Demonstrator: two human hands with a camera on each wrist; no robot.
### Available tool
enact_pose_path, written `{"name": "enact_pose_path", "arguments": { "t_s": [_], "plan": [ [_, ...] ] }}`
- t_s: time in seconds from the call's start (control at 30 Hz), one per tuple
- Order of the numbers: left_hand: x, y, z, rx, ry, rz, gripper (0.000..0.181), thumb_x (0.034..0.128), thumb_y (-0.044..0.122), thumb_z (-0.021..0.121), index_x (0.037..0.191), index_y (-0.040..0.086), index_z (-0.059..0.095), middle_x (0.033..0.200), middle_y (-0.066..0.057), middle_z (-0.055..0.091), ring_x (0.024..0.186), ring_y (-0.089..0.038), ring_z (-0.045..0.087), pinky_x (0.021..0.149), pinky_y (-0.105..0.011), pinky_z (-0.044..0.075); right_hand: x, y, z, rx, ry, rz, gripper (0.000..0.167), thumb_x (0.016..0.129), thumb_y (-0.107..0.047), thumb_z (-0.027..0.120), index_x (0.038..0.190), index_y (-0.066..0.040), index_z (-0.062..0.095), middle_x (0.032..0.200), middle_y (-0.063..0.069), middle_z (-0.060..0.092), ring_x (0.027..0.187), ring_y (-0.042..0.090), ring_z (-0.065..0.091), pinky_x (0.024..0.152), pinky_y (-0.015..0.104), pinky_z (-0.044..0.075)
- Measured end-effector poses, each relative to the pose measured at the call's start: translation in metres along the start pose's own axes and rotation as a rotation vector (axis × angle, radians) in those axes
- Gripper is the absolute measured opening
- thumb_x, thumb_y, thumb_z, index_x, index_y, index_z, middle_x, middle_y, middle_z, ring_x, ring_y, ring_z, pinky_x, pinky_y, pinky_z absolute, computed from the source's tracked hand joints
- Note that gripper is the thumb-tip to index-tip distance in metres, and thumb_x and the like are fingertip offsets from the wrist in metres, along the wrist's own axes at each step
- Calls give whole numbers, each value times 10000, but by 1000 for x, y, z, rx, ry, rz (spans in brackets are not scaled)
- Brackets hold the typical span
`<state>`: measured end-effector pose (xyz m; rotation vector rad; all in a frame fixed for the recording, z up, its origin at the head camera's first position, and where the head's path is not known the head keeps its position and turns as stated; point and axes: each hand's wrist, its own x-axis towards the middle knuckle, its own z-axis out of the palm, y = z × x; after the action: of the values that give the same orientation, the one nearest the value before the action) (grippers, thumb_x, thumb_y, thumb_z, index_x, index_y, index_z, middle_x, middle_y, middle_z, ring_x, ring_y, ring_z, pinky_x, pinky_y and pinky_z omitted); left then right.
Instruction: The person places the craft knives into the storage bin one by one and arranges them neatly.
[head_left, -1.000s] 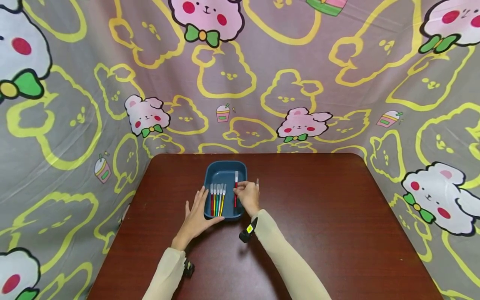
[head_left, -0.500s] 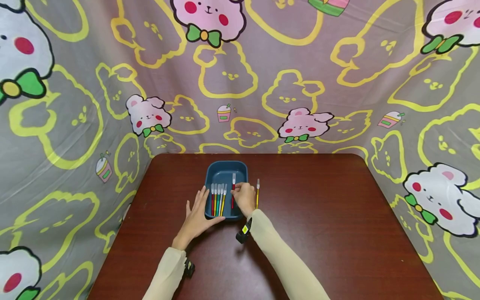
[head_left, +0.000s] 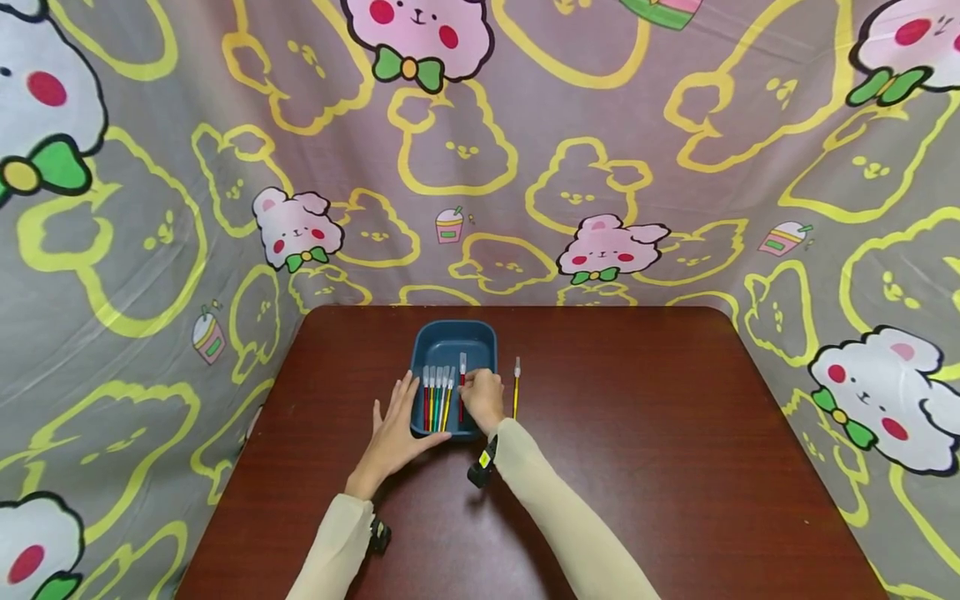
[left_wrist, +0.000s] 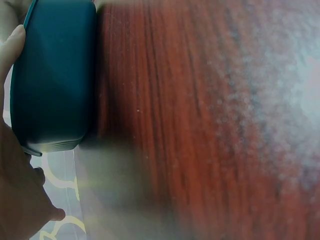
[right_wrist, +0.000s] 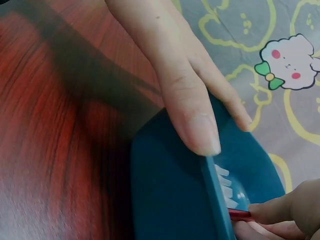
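Note:
A blue plastic box point(head_left: 454, 332) stands on the table. Several slim craft knives point(head_left: 437, 400) with coloured handles and clear caps lie side by side along its left part. My left hand point(head_left: 390, 429) rests against the box's left side and near rim, fingers straight and spread; its thumb lies on the rim in the right wrist view. My right hand point(head_left: 483, 398) pinches a red craft knife point(head_left: 462, 363) inside the box, right of the row, with the clear cap pointing away. The right wrist view shows its red handle between fingertips and thumb.
A yellow craft knife point(head_left: 516, 387) lies on the brown table point(head_left: 637, 433), just right of the box. Cloth curtains point(head_left: 480, 167) with cartoon prints surround the table's back and sides.
My right hand has moved left with the red craft knife, towards the row, uncovering the yellow one on the table. The left hand has stayed in place.

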<state>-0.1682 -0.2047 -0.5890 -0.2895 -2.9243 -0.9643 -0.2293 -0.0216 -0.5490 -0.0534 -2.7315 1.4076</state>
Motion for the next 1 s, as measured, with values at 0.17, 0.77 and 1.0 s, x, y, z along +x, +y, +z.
{"name": "enact_pose_path", "arguments": {
  "t_s": [0.17,0.77,1.0],
  "plan": [
    [0,-1,2,8,4,6,1204,840,623,820,1692,54,188,1778,-105,95,1612,-417,116,1188,-779,13,-3,-1,4,-9,-6,13,153,862,22,835,998,81,797,826,129,774,943,369,749,948,512,573],
    [0,1,1,-1,-3,6,1200,841,609,826,1689,44,192,1780,-100,83,1621,-385,92,1194,-770,7,-9,7,22,-51,42,11,52,794,94,796,839,72,781,884,240,760,878,450,737,792,555,593],
    [0,-1,1,4,4,0,1204,837,617,827,1687,40,198,1777,-113,93,1614,-409,109,1189,-778,16,-7,7,28,-68,11,73,65,836,51,812,893,23,800,912,192,767,864,372,744,741,506,607]
  ]
}}
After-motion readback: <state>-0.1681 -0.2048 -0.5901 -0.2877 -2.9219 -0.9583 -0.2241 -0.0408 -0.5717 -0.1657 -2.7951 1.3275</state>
